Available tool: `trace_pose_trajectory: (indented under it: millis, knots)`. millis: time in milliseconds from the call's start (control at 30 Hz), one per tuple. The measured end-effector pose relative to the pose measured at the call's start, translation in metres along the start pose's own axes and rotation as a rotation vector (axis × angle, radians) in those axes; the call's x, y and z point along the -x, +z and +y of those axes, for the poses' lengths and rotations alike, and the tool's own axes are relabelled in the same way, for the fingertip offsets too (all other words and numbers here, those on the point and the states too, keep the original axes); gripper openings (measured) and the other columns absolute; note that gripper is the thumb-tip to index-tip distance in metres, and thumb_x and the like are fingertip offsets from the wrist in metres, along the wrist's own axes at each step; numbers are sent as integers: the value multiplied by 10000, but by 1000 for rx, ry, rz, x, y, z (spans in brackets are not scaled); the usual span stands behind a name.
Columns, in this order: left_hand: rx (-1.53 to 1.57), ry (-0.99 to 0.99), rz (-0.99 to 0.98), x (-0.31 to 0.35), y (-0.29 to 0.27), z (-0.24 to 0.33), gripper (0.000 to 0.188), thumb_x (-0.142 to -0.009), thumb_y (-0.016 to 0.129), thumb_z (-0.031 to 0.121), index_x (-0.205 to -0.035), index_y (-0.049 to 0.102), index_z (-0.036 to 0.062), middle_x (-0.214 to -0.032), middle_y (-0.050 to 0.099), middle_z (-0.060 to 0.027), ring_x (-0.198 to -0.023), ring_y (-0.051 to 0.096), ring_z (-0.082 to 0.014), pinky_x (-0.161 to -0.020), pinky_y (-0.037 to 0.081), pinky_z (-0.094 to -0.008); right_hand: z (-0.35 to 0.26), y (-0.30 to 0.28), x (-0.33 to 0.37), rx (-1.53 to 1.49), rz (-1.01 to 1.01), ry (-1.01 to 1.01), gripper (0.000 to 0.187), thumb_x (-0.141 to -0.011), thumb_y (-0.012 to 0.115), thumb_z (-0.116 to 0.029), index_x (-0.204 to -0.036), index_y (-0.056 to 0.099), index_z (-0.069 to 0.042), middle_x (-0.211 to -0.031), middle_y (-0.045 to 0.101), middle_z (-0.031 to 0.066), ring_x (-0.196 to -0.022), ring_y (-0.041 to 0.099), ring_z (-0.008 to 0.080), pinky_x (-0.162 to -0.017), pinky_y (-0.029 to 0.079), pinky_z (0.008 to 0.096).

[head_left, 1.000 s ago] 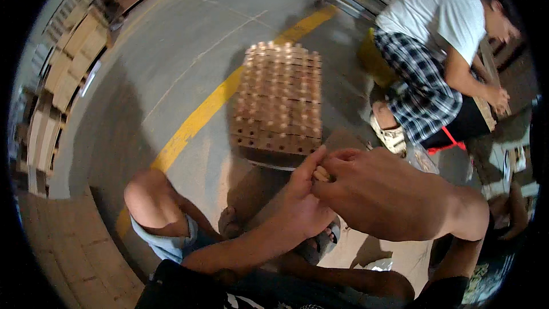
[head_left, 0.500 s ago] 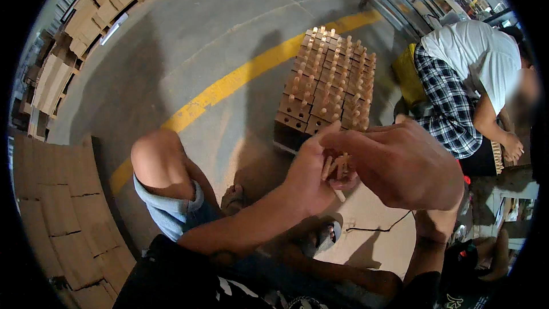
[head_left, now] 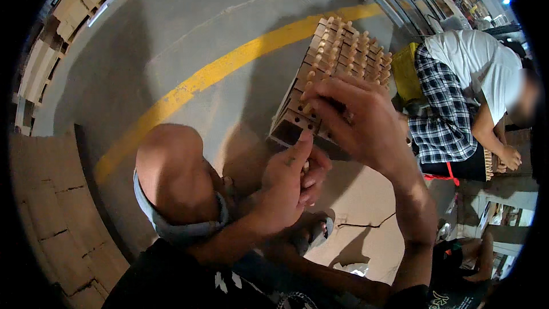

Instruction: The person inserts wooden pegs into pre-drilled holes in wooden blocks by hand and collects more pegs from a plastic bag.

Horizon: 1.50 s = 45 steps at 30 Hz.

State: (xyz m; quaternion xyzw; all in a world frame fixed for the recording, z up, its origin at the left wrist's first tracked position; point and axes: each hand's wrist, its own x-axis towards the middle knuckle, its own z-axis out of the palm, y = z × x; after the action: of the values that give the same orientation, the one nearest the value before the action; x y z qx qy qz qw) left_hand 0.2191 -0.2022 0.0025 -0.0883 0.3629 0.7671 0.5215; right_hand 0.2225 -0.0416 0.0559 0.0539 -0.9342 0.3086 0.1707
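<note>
A stack of brown wooden blocks stands in front of me, its top set with rows of short pale wooden dowels. Several round holes show bare at its near end. My right hand reaches over that end, thumb and forefinger pinched on a wooden dowel at the near holes. Whether the dowel sits in a hole I cannot tell. Just below the stack's near edge, my left hand is curled closed with its thumb up. Ends of loose dowels peek out between its fingers; most are hidden.
Right of the stack, a person in a white shirt bends over dowelled pieces, beside a yellow sack. Cardboard stacks line the left. Metal racks stand behind. A cardboard sheet lies below my hands.
My right hand has left my left palm and moved up and left to the stack's near holes with a dowel. My left hand has closed over its dowels and moved slightly down.
</note>
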Motion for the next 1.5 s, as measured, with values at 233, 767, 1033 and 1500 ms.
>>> trace_pose_trajectory:
  millis: [233, 767, 1033, 1500]
  knots:
    - [154, 8, -54, -2, -13, 5, 458, -986, 463, 496, -798, 581, 94, -531, 339, 39, -383, 284, -87, -392, 237, -250, 2, 21, -6, 79, 125, -146, 133, -831, 661, -18, -960, 631, -29, -836, 639, 109, -696, 644, 256, -621, 507, 338]
    - [250, 120, 16, -12, -45, 13, 444, -993, 453, 485, -830, 578, 91, -542, 348, 34, -390, 276, -86, -386, 233, -249, -9, 25, 1, 128, 49, -163, 193, -781, 670, 12, -960, 618, -37, -836, 634, 122, -767, 638, 315, -655, 510, 387]
    - [211, 99, 112, -23, -30, 19, 350, -1002, 449, 448, -874, 575, 147, -547, 378, 36, -387, 293, -73, -376, 249, -224, 7, 23, 8, 98, 61, -302, 319, -656, 711, -112, -939, 575, -58, -893, 542, 109, -838, 578, 325, -700, 507, 412]
    - [249, 120, 46, -15, -53, 34, 333, -1037, 405, 373, -1029, 612, 112, -568, 424, -12, -359, 242, -123, -331, 310, -296, 15, 47, 17, 232, 297, -391, 340, -731, 618, -218, -1000, 569, -16, -944, 522, 86, -910, 541, 261, -765, 498, 378]
